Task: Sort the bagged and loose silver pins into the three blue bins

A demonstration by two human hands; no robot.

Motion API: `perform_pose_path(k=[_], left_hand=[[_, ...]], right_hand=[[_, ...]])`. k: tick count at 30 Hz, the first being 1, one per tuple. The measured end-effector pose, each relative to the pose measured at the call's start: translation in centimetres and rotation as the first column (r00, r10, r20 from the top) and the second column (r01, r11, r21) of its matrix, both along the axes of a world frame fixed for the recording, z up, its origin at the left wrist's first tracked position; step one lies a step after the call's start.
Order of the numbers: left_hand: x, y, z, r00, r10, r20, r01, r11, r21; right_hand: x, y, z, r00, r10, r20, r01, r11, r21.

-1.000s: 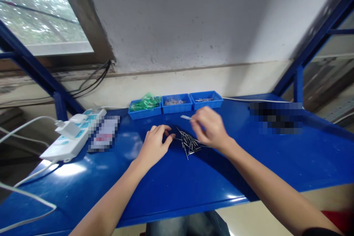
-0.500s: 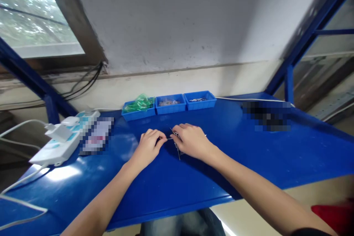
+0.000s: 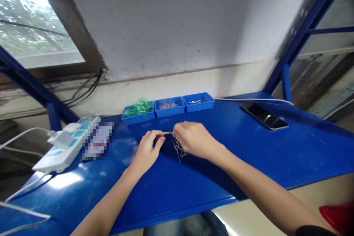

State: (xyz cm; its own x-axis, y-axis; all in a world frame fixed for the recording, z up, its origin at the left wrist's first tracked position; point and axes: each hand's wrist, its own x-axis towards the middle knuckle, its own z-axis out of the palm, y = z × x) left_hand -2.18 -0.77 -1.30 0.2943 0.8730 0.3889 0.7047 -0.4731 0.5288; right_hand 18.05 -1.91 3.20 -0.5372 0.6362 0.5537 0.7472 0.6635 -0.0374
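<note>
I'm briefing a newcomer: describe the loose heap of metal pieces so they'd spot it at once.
On the blue table, find the row of three blue bins, then come nearer, to the right hand. Partly hidden by it lies a heap of thin metal pieces. Unlike the slim pieces in the right-end bin, these lie loose on the table.

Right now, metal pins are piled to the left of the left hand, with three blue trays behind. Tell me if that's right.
The side is wrong: in the head view, the metal pins are piled to the right of the left hand, with three blue trays behind.
</note>
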Motion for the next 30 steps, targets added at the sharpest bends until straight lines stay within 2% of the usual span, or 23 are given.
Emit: perform_pose_path(k=[2,3,4,5,6,7,8,9,10,11,12,13,14,17,19,21,26,30], left_hand=[[0.4,0.5,-0.2,1.000,-0.011,-0.017,0.011,1.000,-0.010],[0.7,0.8,-0.3,0.998,-0.031,-0.056,0.030,0.999,-0.019],[1.0,1.2,-0.5,0.992,-0.059,-0.111,0.055,0.998,-0.037],[1.5,1.5,-0.7,0.981,-0.092,-0.170,0.083,0.995,-0.062],[1.9,1.8,-0.9,0.964,-0.134,-0.228,0.116,0.989,-0.092],[2.4,2.0,-1.1,0.943,-0.182,-0.280,0.153,0.981,-0.122],[2.8,2.2,-1.2,0.920,-0.229,-0.319,0.192,0.971,-0.144],[3.1,2.2,-1.3,0.897,-0.271,-0.349,0.228,0.961,-0.159],[3.3,2.1,-1.3,0.878,-0.303,-0.369,0.257,0.951,-0.170],[3.3,1.9,-1.3,0.866,-0.324,-0.380,0.274,0.944,-0.181],[3.2,1.6,-1.2,0.859,-0.338,-0.384,0.281,0.939,-0.197],[3.0,1.3,-1.1,0.857,-0.346,-0.383,0.281,0.935,-0.216],[2.6,1.1,-0.9,0.856,-0.351,-0.379,0.278,0.932,-0.234],[1.1,0.8,-0.7,0.860,-0.359,-0.363,0.275,0.924,-0.264],[0.1,1.2,-0.9,0.865,-0.354,-0.356,0.279,0.928,-0.247],[-0.6,1.9,-1.2,0.877,-0.316,-0.363,0.261,0.946,-0.192],[-1.3,3.2,-1.1,0.910,-0.115,-0.398,0.095,0.993,-0.068],[-1.1,2.9,-0.6,0.910,-0.085,-0.405,0.068,0.996,-0.056]], right_hand=[[1.5,-0.3,1.8,0.971,0.049,-0.235,0.007,0.972,0.234],[2.4,-0.3,2.7,0.922,0.104,-0.374,0.053,0.921,0.387],[3.4,-0.1,3.3,0.849,0.143,-0.509,0.167,0.841,0.515],[4.4,0.4,3.7,0.781,0.158,-0.605,0.294,0.761,0.578],[5.5,1.1,3.8,0.738,0.112,-0.665,0.405,0.715,0.569],[6.6,2.0,3.7,0.728,-0.008,-0.686,0.476,0.725,0.497],[7.8,3.0,3.2,0.751,-0.182,-0.635,0.504,0.779,0.373],[8.9,4.0,2.4,0.794,-0.375,-0.479,0.501,0.850,0.164],[10.0,5.0,1.5,0.838,-0.483,-0.253,0.471,0.875,-0.113],[11.0,5.6,0.6,0.884,-0.467,-0.028,0.425,0.826,-0.371],[11.7,6.0,-0.4,0.908,-0.409,0.092,0.393,0.754,-0.527],[12.1,6.1,-1.4,0.921,-0.367,0.131,0.369,0.715,-0.594],[12.2,5.9,-2.2,0.936,-0.327,0.131,0.336,0.717,-0.611],[10.1,4.0,-4.0,0.986,-0.150,0.068,0.162,0.817,-0.554],[7.7,2.7,-4.9,0.997,0.051,0.057,-0.010,0.824,-0.567],[5.2,1.9,-5.5,0.986,0.161,0.044,-0.111,0.830,-0.547],[1.0,2.7,-6.4,0.984,0.175,0.020,-0.142,0.858,-0.493],[-0.4,3.4,-6.4,0.979,0.202,-0.014,-0.187,0.877,-0.442]])
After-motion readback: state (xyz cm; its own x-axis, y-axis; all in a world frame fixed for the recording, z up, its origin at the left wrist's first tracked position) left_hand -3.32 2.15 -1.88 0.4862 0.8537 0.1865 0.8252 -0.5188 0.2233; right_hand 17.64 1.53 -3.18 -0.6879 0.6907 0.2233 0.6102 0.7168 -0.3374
